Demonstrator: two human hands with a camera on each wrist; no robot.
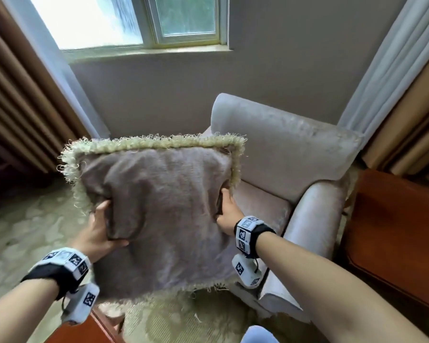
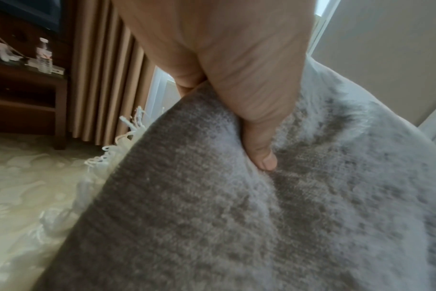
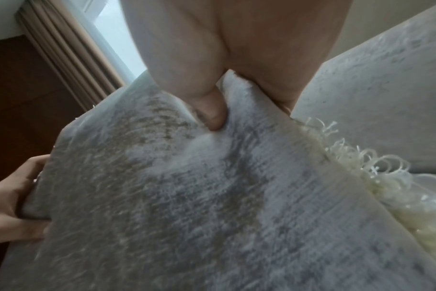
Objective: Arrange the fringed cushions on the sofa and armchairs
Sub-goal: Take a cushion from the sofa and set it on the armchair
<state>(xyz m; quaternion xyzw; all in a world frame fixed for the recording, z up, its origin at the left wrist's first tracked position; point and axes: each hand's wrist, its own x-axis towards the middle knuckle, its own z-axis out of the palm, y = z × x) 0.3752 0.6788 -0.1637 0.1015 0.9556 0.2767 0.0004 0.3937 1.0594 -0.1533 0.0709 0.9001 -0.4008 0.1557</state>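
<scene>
The left hand grips the left side of the fringed cushion, with the thumb on the face toward the person and the other fingers hidden behind it. The left wrist view shows the thumb pressed into the soft grey fabric, which folds around it. The right hand takes the opposite side in the same way, thumb in front and a fold of cloth pinched in the grip. So both grips are closed on the cushion, and it hangs in the air between them, touching nothing else that I can see.

Just outside the grips the pale fringe runs along the top edge and down both sides. Beyond the right grip stands the armchair, with its seat bare and lower than the cushion. Behind it are the wall and the window, and curtains hang at both sides. To the right of the armchair is a dark wooden desk.

The step in hand seems to be to set this cushion on the armchair. To do it well, I would carry it forward and to the right, lower the bottom edge onto the seat, and lean the top against the backrest. Both grips should release together, so the cushion does not tip. Afterwards the fabric probably needs smoothing where the thumbs dented it, and the fringe should lie free, not folded under.
</scene>
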